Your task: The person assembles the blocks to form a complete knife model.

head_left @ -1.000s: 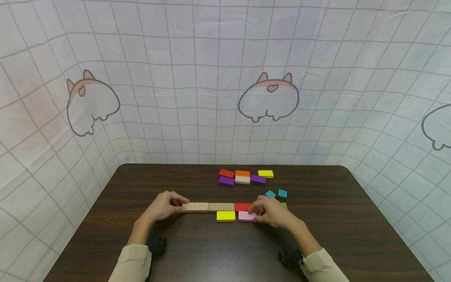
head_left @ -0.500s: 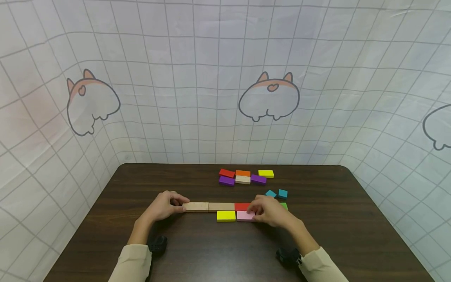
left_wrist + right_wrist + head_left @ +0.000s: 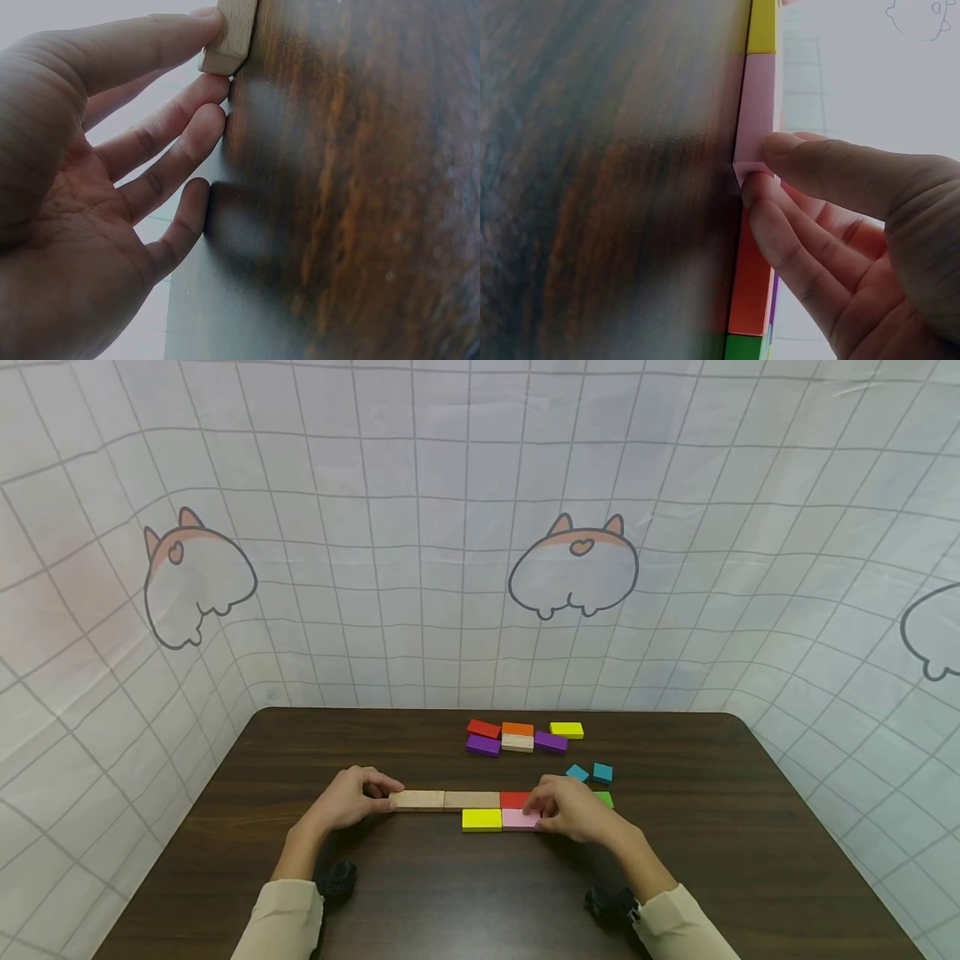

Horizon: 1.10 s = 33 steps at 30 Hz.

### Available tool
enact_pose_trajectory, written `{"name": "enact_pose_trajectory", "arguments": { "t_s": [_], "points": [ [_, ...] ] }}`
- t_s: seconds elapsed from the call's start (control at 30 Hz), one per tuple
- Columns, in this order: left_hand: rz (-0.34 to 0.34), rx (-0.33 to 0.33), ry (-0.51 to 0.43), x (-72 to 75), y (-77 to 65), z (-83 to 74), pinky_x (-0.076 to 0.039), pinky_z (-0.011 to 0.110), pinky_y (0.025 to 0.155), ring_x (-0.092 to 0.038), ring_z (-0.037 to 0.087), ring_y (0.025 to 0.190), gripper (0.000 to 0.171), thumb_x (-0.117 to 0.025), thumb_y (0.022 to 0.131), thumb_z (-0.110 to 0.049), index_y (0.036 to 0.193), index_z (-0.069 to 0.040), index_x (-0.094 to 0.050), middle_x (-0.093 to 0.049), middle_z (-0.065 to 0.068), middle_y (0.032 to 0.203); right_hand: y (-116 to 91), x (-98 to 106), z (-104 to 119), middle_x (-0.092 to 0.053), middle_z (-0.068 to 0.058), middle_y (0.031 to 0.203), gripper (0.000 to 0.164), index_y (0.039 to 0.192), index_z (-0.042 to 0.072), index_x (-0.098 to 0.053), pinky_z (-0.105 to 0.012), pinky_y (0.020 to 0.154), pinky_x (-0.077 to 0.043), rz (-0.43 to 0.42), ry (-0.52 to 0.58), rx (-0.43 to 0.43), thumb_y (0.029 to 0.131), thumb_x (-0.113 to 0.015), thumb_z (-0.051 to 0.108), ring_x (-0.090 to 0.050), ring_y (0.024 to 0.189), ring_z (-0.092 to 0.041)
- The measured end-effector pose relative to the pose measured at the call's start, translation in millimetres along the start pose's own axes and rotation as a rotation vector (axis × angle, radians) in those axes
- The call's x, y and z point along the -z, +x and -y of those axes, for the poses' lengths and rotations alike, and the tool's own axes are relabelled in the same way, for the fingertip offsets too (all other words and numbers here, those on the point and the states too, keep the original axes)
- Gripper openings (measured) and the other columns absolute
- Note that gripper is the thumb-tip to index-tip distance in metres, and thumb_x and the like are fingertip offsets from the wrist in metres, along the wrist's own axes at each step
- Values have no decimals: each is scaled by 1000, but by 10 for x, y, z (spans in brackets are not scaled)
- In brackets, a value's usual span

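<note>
Closes the gap now, butting the pink block (image 3: 517,820) into the right end of the near yellow block (image 3: 482,820) for an unbroken pair, clamping pink in right hand (image 3: 576,810) fingers and pinching the leftmost pale plank (image 3: 418,801), left of yellow, in left hand (image 3: 351,798) fingers!

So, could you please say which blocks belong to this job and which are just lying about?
Probably in the job:
two long plain wooden blocks
flat red block
flat green block
flat pink block
flat yellow block beside it

Probably lying about:
two small blue blocks
six rectangular rear blocks, mostly coloured
</note>
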<state>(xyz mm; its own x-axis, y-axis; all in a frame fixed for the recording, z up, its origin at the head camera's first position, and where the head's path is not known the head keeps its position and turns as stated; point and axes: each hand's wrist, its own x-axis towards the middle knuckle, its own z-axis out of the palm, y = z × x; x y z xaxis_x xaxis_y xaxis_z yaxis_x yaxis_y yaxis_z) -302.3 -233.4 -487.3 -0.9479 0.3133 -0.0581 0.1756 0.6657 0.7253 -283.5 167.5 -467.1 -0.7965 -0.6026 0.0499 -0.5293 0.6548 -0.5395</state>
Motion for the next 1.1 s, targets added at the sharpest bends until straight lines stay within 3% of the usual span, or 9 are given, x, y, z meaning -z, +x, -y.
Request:
{"name": "enact_pose_trajectory", "arguments": {
  "t_s": [0.63,0.9,1.1],
  "points": [
    [-4,-20,10,13,-9,-10,-49,33,73,-58,15,83,20,-80,90,-16,110,-17,-80,-69,0,97,8,28,12,-65,0,93,13,101,12,-80,-21,71,-52,11,30,-21,89,-79,8,-59,78,-5],
    [-6,-7,8,7,5,5,-49,33,73,-58,15,83,20,-80,90,-17,110,-18,-81,-68,0,96,10,245,-146,-67,4,92,15,107,11,-77,-24,73,-52,-90,108,-95,93,-76,13,-59,82,-11],
    [-5,-12,6,-5,4,9,-49,34,73,-58,15,83,20,-79,90,-16,110,-18,-80,-69,0,96,67,460,-387,-69,-1,92,19,111,5,-75,-26,72,-52,-167,131,-140,93,-75,12,-60,81,-13]
  ]
}}
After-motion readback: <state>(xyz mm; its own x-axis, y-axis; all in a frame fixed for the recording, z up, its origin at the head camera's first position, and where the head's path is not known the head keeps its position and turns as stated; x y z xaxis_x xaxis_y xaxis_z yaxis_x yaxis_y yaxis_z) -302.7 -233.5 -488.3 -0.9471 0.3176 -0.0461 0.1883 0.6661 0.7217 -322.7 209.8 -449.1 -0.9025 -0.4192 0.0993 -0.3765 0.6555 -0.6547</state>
